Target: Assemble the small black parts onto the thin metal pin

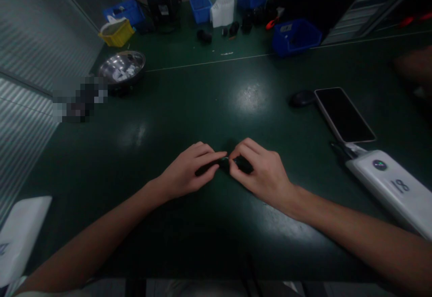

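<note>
My left hand [195, 166] and my right hand [258, 168] meet low over the green table [189, 112], their fingertips a short gap apart. Between them sits a small dark object [224, 162] with a faint shine; its kind is too dim to make out. The left thumb and forefinger close on its left side. On its right, my right thumb and fingertips are pinched together against it. Much of the object is hidden by the fingers, and dark areas show inside both grips.
A phone [344, 114], a dark mouse-shaped item [303, 98] and a white power bank [393, 184] lie right. Another white device [23, 238] is left. Farther back are a metal bowl [138, 58], a yellow bin [118, 36] and blue bins [297, 38]. Another person's blurred hand [413, 65] is at right.
</note>
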The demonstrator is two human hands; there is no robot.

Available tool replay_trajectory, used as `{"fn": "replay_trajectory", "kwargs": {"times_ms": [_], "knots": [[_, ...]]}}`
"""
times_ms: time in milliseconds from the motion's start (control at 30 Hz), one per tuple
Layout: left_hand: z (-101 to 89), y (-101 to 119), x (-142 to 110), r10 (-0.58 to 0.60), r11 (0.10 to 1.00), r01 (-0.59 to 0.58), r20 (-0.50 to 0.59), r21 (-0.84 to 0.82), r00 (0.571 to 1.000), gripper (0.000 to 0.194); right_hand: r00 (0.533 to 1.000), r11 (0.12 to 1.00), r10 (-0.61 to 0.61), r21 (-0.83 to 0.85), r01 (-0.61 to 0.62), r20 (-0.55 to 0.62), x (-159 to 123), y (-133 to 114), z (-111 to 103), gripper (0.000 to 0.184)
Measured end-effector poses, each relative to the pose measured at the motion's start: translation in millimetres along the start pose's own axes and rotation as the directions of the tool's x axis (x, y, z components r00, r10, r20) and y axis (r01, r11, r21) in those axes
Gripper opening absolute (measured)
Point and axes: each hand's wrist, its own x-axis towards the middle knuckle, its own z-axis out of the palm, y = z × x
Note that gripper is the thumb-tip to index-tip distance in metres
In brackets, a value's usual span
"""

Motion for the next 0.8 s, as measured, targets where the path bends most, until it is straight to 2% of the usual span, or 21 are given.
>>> {"fn": "replay_trajectory", "kwargs": {"times_ms": [200,333,500,600,800], "knots": [[1.9,1.4,1.5,0.015,0.986,-0.022,0.046,0.164,0.999,0.042,0.999,0.983,-0.025,-0.18,0.033,0.047,-4.8,0.9,4.4,0.013],[-1.0,1.0,-0.3,0.011,0.991,-0.014,0.024,0.13,1.0,0.043,1.0,0.979,0.009,-0.205,-0.003,0.028,-5.0,0.6,1.8,0.011],[-4.6,-0.5,-1.1,-0.007,1.0,0.008,-0.026,0.029,1.0,0.023,0.999,0.966,0.031,-0.257,-0.032,-0.01,-2.6,4.0,0.6,0.011],[-2.2,-1.8,-0.9,0.03,0.998,-0.027,-0.046,0.055,0.998,0.023,0.999,0.961,0.04,-0.273,-0.048,-0.036,-1.9,5.9,1.7,0.012],[-1.0,-7.9,-3.1,0.098,0.975,-0.107,0.056,0.195,0.994,0.029,0.998,0.974,0.053,-0.221,-0.058,-0.032,-1.0,5.8,1.6,0.01]]}}
